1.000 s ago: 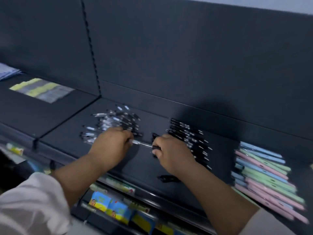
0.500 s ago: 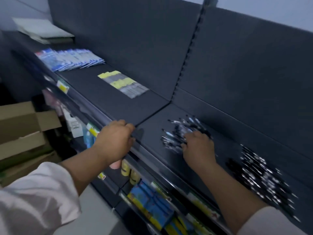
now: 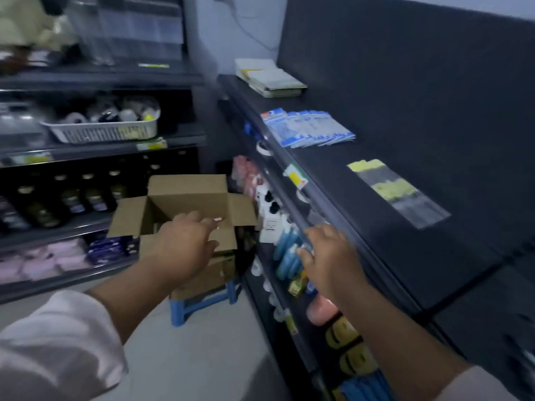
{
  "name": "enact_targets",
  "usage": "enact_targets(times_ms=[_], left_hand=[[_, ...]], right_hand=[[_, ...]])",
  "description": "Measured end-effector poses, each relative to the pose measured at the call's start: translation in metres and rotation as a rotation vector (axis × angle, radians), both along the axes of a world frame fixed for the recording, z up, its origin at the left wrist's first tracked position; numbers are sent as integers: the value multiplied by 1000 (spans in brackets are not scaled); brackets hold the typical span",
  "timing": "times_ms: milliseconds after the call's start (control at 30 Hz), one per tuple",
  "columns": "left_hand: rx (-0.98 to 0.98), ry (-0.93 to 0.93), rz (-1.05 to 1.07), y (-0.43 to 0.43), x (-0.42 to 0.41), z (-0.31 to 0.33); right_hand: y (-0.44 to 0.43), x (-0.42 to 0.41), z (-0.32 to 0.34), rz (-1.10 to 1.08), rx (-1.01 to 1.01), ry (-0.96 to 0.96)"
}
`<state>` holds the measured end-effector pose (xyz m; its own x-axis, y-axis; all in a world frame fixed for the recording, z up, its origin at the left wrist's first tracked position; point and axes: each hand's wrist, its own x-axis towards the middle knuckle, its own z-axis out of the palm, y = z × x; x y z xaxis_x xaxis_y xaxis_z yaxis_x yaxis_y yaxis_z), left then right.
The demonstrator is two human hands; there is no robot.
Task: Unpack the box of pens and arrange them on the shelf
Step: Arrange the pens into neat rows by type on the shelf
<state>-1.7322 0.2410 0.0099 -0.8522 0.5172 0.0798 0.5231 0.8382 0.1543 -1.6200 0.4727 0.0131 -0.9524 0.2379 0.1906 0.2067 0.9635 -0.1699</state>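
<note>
An open brown cardboard box (image 3: pixel 185 195) stands on a blue stool (image 3: pixel 202 302) on the floor, left of the dark shelf (image 3: pixel 376 241). My left hand (image 3: pixel 185 244) stretches over the box's open top with its fingers extended and nothing in it. By the shelf's front edge, my right hand (image 3: pixel 327 256) hovers with fingers loosely bent, holding nothing. What lies inside the box is hidden by my hand and the flaps. The pen piles on the shelf are out of the frame to the right.
On the shelf lie blue packets (image 3: pixel 309 128), yellow and grey packets (image 3: pixel 396 192) and a stack of booklets (image 3: pixel 269 78). Hanging goods fill the tier below the shelf edge. A second rack at the left holds a white basket (image 3: pixel 101 131) and dark bottles (image 3: pixel 66 198).
My view has swung left from the pen piles to the box. My left hand moved off the shelf edge toward the box. My right hand left the pens and drew back to the edge.
</note>
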Motion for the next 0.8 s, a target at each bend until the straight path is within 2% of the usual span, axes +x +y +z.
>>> enact_targets(times_ms=[267,500,800], left_hand=[[-12,-104,258,-69,-60,-33],[-55,-147,378,-73,-163,-62],[-92,-371,431,-58,-301,-132]], right_hand=[[-48,-128,-33,199,-36,-195],[-50,-267,-74,302,-38,-321],[-58,-419,-150,382,-44,-544]])
